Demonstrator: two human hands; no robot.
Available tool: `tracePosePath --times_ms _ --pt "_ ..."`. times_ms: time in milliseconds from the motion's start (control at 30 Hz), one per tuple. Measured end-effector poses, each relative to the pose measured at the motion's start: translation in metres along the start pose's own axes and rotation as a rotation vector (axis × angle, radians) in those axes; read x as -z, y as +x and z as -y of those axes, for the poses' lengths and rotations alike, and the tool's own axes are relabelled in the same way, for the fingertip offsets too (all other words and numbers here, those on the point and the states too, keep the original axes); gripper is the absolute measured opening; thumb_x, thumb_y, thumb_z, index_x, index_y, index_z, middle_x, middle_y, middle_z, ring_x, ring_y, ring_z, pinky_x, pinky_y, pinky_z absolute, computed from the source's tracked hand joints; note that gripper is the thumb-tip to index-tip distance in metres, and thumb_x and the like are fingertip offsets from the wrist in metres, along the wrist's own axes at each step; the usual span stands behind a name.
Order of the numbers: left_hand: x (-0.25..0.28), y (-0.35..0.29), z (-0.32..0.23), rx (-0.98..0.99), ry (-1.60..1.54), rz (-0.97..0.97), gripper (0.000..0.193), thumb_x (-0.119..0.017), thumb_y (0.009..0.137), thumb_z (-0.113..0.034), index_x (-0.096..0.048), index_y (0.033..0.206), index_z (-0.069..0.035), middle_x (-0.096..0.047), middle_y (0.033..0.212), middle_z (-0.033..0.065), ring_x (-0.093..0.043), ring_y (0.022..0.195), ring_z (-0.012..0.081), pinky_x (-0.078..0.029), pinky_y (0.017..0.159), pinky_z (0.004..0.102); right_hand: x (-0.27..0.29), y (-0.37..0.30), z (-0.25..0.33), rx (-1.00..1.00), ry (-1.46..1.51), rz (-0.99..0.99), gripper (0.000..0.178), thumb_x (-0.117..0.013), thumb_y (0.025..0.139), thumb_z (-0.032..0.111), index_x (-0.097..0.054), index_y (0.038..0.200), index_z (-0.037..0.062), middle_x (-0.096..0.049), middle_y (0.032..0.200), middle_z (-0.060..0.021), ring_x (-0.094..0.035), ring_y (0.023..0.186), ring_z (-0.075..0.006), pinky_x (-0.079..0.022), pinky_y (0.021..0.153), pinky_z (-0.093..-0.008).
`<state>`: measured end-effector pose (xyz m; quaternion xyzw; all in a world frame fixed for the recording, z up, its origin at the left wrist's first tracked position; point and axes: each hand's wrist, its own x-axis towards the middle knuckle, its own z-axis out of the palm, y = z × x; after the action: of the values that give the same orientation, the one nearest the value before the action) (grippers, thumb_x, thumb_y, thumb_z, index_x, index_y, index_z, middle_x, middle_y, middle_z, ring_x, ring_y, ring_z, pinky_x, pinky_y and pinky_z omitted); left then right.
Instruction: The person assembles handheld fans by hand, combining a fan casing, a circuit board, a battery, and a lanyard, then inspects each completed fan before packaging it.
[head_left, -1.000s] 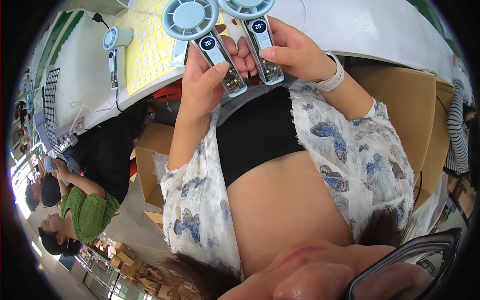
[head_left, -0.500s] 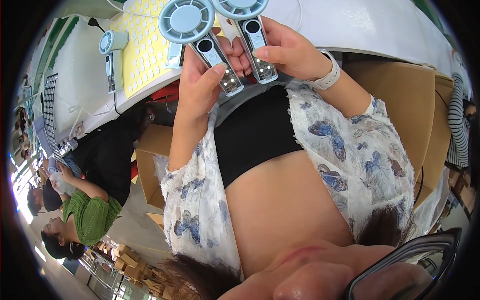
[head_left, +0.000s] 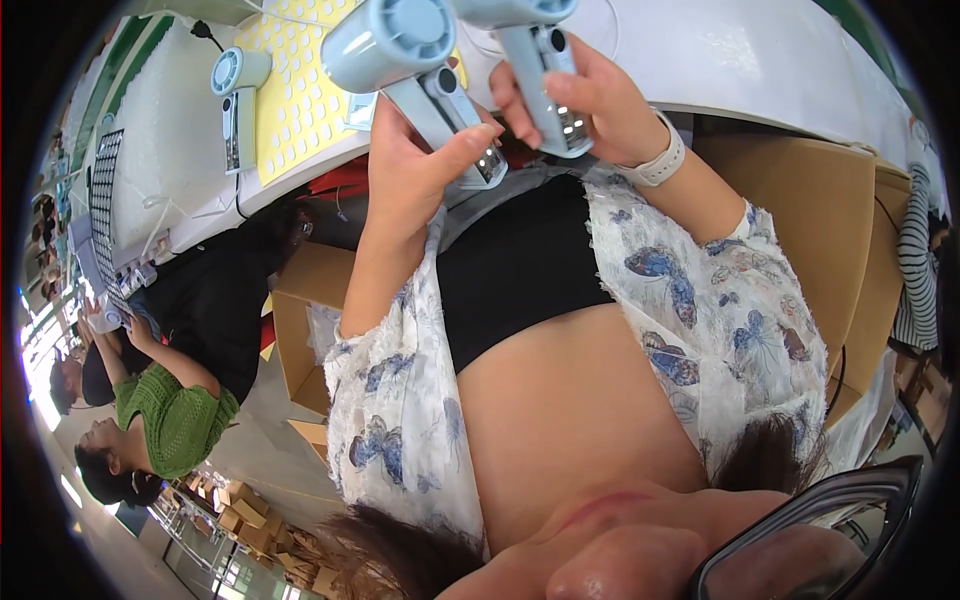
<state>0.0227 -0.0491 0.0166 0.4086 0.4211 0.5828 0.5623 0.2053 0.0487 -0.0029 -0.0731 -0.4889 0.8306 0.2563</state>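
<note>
My left hand is closed round the handle of a light blue handheld fan, its thumb along the clear-sided lower end. A second light blue handheld fan is gripped in my right hand, thumb across the handle. Both fans are tilted, with their round heads away from me and small lights showing near the handle ends. The second fan's head is partly cut off by the upper edge. Just past my left hand a light blue piece lies on the table, mostly hidden.
Another light blue fan lies at the table's left beside a yellow sheet of white stickers. Cardboard boxes stand below the table at right and left. A person in a green top works at the far left.
Both fans have turned, so their heads now show more from the side. My right hand has moved a little right, widening the gap between the fans.
</note>
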Motion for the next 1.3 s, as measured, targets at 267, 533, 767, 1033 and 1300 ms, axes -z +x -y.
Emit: tracePosePath --times_ms 267,533,767,1033,1300 --pt "0.009 0.005 0.010 0.003 -0.381 0.060 0.053 -0.052 0.088 -0.029 -0.033 0.128 0.001 -0.056 0.108 0.0176 -0.063 0.090 0.0260 -0.052 0.078 0.0351 -0.001 0.000 -0.004 0.049 0.032 -0.224 0.059 -0.050 0.092 0.044 -0.042 0.130 0.0001 -0.059 0.107 -0.0115 -0.060 0.091 -0.0200 -0.049 0.081 -0.0300" --pt "0.003 0.011 0.004 0.071 -0.204 0.089 0.055 -0.038 0.092 -0.032 -0.029 0.136 0.000 -0.052 0.122 0.0228 -0.062 0.098 0.0303 -0.052 0.081 0.0385 -0.003 0.002 0.009 -0.051 0.368 -0.207 0.052 -0.059 0.090 0.026 -0.040 0.133 0.0044 -0.059 0.109 -0.0117 -0.059 0.097 -0.0211 -0.047 0.086 -0.0335" --pt "0.002 0.005 0.010 -0.076 -0.102 -0.082 0.067 -0.064 0.082 -0.014 -0.028 0.137 -0.001 -0.054 0.120 0.0179 -0.061 0.099 0.0275 -0.050 0.084 0.0362 0.006 -0.001 0.003 0.056 0.035 -0.223 0.058 -0.063 0.088 0.027 -0.037 0.134 0.0039 -0.058 0.112 -0.0127 -0.059 0.098 -0.0201 -0.046 0.086 -0.0316" --pt "0.004 -0.007 0.004 -0.219 0.396 -0.106 0.062 -0.087 0.060 -0.010 -0.058 0.114 0.000 -0.050 0.125 0.0141 -0.056 0.103 0.0265 -0.046 0.089 0.0344 0.009 -0.006 0.010 0.133 -0.323 0.168 0.067 -0.081 0.068 0.039 -0.055 0.115 -0.0009 -0.061 0.102 -0.0109 -0.061 0.092 -0.0183 -0.049 0.082 -0.0300" --pt "0.016 -0.005 0.001 -0.333 0.471 -0.059 0.051 -0.087 0.061 -0.021 -0.065 0.104 -0.004 -0.043 0.134 0.0163 -0.044 0.120 0.0254 -0.037 0.100 0.0379 0.036 -0.010 0.004 0.099 -0.408 0.168 0.077 -0.085 0.064 0.038 -0.052 0.124 0.0013 -0.062 0.108 -0.0045 -0.059 0.097 -0.0149 -0.047 0.086 -0.0270"
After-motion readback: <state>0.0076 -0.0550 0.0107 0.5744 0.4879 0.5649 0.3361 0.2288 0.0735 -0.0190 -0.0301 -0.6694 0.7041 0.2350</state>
